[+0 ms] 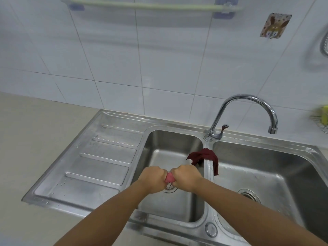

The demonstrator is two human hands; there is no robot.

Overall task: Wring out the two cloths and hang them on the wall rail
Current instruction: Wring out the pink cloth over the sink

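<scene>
Both fists grip a small pink cloth (169, 177) over the left basin (170, 142) of a steel sink, above its drain. My left hand (152, 179) and my right hand (186, 177) are clenched side by side, and only a short pink stretch shows between them. A dark red cloth (204, 155) is draped over the divider between the two basins, just behind my right hand. The pale green wall rail (152, 5) runs across the tiled wall at the top of the view, with nothing on it.
A curved chrome faucet (246, 110) stands behind the divider, its spout over the right basin (266, 174). A ribbed drainboard (99, 157) lies left of the basins. A patterned wall hook (275, 25) and a metal hose (324, 45) are at the right.
</scene>
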